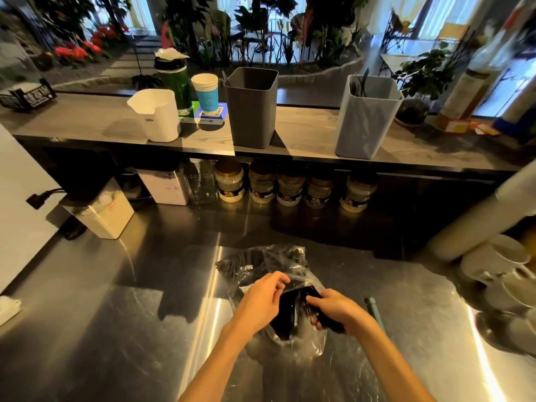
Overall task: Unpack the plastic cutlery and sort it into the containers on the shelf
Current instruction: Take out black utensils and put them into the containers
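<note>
I saw both hands working low over the steel desk [121, 329], at the near end of a clear bag [261, 258] packed with black cutlery [290, 311]. The bag lay flat on the desk, its far end pointing toward the shelf [313, 132] and its near end bunched open between the wrists. My left hand [261, 300] was curled, fingers pinching the film at the bag's mouth. My right hand [336, 310] was closed around a bundle of the black cutlery at the mouth; the handles stuck out past the palm toward the wrist. I could not tell whether the pieces were forks, knives or spoons. A blue pen [375, 311] lay on the desk just right of the right wrist. On the shelf above stood two bins, well apart: a dark bin [251, 111] near the middle and a pale bin [365, 123] to its right. Dark utensil tips showed above the rim of the pale bin; one thin piece leaned in the dark bin's left corner. Left of the dark bin stood a paper cup [205, 92], a white jug [158, 116] and a green bottle [174, 82]. Under the shelf, a row of jars [290, 185] stood at the back of the desk.
</note>
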The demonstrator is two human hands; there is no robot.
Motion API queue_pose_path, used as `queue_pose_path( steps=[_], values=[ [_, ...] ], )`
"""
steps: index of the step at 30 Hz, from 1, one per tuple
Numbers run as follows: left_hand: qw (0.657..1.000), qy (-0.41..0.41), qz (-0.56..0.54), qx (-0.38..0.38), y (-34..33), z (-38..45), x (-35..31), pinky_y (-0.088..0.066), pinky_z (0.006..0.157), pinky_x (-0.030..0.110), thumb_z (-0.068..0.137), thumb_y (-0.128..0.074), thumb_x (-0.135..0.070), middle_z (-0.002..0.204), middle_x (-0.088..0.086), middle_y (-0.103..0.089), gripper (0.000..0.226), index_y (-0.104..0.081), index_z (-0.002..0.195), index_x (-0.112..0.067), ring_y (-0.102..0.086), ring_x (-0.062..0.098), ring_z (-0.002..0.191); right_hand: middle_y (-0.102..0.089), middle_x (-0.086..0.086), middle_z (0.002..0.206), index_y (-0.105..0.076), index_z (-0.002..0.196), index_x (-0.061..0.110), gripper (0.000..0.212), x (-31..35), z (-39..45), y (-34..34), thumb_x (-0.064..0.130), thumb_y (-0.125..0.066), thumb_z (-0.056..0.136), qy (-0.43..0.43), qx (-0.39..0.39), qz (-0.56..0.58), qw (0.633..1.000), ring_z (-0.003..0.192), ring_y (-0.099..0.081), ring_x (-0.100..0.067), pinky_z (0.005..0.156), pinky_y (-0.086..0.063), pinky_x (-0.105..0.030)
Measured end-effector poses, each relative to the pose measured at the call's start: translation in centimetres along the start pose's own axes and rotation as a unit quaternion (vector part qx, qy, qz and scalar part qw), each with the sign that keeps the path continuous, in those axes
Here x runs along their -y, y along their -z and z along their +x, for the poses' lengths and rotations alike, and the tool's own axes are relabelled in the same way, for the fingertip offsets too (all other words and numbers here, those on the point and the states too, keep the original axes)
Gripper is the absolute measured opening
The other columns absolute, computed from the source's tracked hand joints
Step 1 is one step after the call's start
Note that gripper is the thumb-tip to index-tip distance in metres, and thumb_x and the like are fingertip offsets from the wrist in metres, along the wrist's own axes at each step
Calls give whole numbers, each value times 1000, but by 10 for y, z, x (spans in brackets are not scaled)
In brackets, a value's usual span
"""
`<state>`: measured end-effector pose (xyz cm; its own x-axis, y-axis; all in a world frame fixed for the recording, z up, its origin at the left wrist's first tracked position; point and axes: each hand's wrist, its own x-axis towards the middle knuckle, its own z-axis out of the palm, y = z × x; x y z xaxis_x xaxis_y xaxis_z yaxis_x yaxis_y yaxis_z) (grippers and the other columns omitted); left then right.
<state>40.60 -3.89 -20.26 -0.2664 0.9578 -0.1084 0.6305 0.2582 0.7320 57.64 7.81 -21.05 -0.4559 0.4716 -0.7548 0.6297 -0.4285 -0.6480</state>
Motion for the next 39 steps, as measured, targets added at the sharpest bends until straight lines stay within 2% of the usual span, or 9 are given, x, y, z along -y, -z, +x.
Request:
queue_pose_path(
  steps=[3, 6, 10, 15, 20, 23, 25, 30, 39],
  values=[
    [998, -44, 26, 22, 4, -3, -5, -46, 104, 26, 91, -61, -4, 128, -17, -52, 50, -51, 131, -32, -50, 2, 118, -64, -6, 67, -60, 93, 7, 26, 8, -17, 13, 27, -48, 105, 5, 26, -150, 988, 57, -60, -16, 65, -45, -37],
    [988, -138, 65, 22, 1, -2, -14, -33, 110, 15, 83, -75, -15, 142, -20, -42, 69, -42, 141, -35, -35, -1, 135, -63, -6, 75, -63, 100, 3, 23, 18, -33, 23, 22, -52, 104, 23, 50, -206, 977, 57, -59, -13, 60, -51, -28],
    [962, -231, 136, 52, -17, 3, -27, -22, 120, 23, 76, -83, -26, 150, -11, -39, 83, -38, 146, -28, -27, 6, 145, -62, -1, 75, -62, 107, 0, 24, 31, -54, 35, 21, -52, 105, 36, 107, -238, 965, 57, -58, -10, 60, -51, -25],
    [951, -248, 180, 32, -25, 9, -32, -36, 113, 34, 85, -74, -30, 129, -8, -54, 54, -48, 133, -24, -48, 12, 125, -57, -8, 80, -62, 114, -6, 30, 39, -66, 45, 22, -53, 105, 32, 141, -187, 972, 60, -54, -12, 58, -50, -24],
    [957, -221, 185, 35, -23, 5, -41, -43, 102, 35, 95, -58, -11, 135, 3, -52, 47, -44, 140, -14, -47, 18, 124, -68, -10, 83, -70, 96, 7, 37, 50, -71, 43, 42, -61, 99, 16, 96, -263, 960, 63, -61, -15, 66, -52, -29],
    [965, -191, 172, 55, -19, 7, -39, -39, 109, 34, 99, -52, -10, 141, -1, -50, 47, -42, 144, -19, -44, 16, 131, -75, -11, 92, -69, 104, 1, 57, 56, -75, 46, 56, -62, 94, 10, 90, -181, 979, 69, -67, -16, 67, -56, -26],
    [974, -152, 151, 68, -16, 7, -40, -41, 106, 33, 101, -47, -9, 135, -3, -55, 40, -47, 140, -21, -50, 17, 126, -78, -13, 104, -72, 112, 2, 70, 59, -80, 55, 66, -56, 91, 14, 97, -145, 985, 84, -74, -22, 80, -61, -31],
    [991, -50, -37, 115, -8, -2, -37, -51, 73, 35, 106, -44, -27, 80, -6, -61, 21, -58, 119, -18, -55, 5, 65, -79, -13, 99, -74, 106, 10, 71, 59, -87, 68, 69, -36, 96, 55, -27, 31, 998, 94, -77, -28, 87, -59, -37],
    [923, 17, -345, 172, 8, -19, -59, -37, 55, 26, 110, -38, -23, 90, 9, -67, 24, -52, 122, -8, -54, 18, 61, -76, -7, 116, -67, 126, 16, 36, 57, -84, 38, 37, -54, 100, 298, -22, 127, 946, 112, -71, -26, 88, -58, -34]
  ],
)
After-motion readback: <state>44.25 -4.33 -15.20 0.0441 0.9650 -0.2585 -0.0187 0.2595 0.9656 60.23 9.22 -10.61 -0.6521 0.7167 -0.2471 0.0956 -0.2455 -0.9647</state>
